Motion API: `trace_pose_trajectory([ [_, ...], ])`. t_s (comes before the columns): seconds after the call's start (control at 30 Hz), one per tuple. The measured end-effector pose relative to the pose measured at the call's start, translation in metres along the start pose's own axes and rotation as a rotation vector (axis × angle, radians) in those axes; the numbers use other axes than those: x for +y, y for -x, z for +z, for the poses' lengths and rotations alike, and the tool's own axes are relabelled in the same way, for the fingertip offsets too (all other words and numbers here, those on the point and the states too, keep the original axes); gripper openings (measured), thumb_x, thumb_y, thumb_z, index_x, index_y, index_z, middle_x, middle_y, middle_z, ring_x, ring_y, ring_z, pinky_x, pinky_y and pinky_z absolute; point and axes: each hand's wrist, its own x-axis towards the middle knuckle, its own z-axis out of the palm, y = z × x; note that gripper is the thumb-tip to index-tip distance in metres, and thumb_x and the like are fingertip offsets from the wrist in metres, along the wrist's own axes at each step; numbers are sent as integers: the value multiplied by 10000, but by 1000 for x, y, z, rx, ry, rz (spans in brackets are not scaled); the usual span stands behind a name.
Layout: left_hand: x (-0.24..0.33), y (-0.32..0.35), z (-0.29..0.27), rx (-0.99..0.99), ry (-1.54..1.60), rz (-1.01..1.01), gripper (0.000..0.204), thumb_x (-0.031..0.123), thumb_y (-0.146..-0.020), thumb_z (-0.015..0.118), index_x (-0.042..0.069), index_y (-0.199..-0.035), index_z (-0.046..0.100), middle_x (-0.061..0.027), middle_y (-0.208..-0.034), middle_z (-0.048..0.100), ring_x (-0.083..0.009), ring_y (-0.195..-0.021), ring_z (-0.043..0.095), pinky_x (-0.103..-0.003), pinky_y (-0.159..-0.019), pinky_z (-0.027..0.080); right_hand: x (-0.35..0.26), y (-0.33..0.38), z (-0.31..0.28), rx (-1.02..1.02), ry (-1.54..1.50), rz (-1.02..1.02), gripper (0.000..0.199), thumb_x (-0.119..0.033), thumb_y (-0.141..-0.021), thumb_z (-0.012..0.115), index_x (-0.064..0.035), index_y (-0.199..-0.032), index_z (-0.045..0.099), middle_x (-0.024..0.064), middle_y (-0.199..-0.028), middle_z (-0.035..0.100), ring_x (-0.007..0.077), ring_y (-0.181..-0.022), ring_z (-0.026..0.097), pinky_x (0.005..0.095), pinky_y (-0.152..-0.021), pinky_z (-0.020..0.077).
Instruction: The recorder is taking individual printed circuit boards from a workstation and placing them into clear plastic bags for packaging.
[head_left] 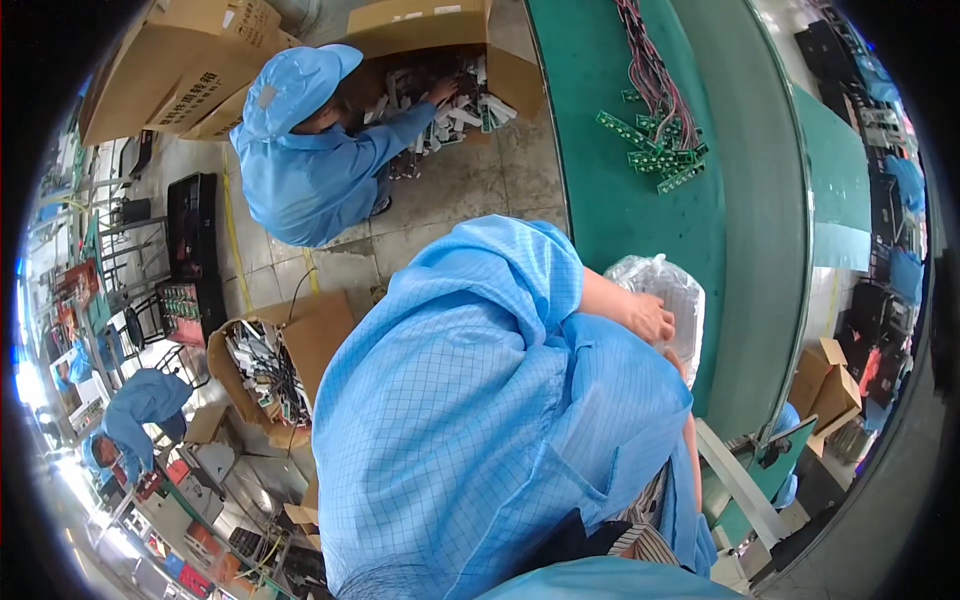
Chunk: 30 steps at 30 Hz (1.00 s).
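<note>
head view: hand on a clear plastic bag at the belt edge

head view, looking down over the person's own blue smock: one bare hand (648, 316) rests on top of a clear plastic bag (672, 300), fingers curled loosely over the crinkled film. which of the two hands it is cannot be told for sure, since the smock covers the arms; it reads as the left, reaching across the body. the other hand is not in view. the bag sits at the near edge of the green conveyor belt (610, 200), partly hidden by the sleeve; what it holds cannot be made out.

as a judgement, the work with the bag looks barely begun: it is not lifted clear and nothing is seen taken from it. further up the belt a bundle of wire harnesses with green connector boards (655, 150) lies apart from the bag, untouched.

on the floor to the left, a co-worker in blue (310, 150) reaches into a cardboard box of parts (450, 90); another open carton of parts (270, 370) stands nearer.
</note>
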Motion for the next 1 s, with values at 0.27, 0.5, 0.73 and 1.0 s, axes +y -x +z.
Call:
trace_pose_trajectory([
  [0.27, -17, 17, 13, 199, 167, 18, 250, 365, -683, 605, 139, -730, 702, -90, -1143, 516, -230, -1113, 436, -370, -882, 383, -13, 8, 0, -154, 294, -75, 303, -166, -703, 586, -64, -988, 588, 171, -723, 605, 291, -700, 613, 369, -618, 449],
  [0.5, -23, 44, -35, 326, -140, 14, 195, 279, -639, 677, 110, -623, 582, -72, -1067, 568, -265, -1061, 510, -401, -857, 414, -43, 21, -13, -113, 622, 16, 353, -372, -711, 629, -41, -682, 510, 142, -566, 504, 281, -544, 519, 397, -501, 382],
  [0.73, -57, 94, -78, 211, -215, -149, 279, 306, -678, 665, 97, -603, 497, -41, -1130, 538, -252, -1110, 458, -376, -863, 381, -1, 88, -60, 259, 800, 194, 475, -478, -754, 570, -20, -646, 506, 153, -569, 512, 320, -603, 541, 411, -550, 401],
  [1.0, -87, 119, -88, 138, -185, -341, 235, 222, -641, 706, 75, -697, 531, -50, -1183, 500, -279, -1102, 445, -395, -870, 378, 65, 95, -42, 530, 616, 478, 501, -494, -803, 493, -15, -673, 559, 154, -621, 564, 325, -667, 567, 419, -592, 417],
])
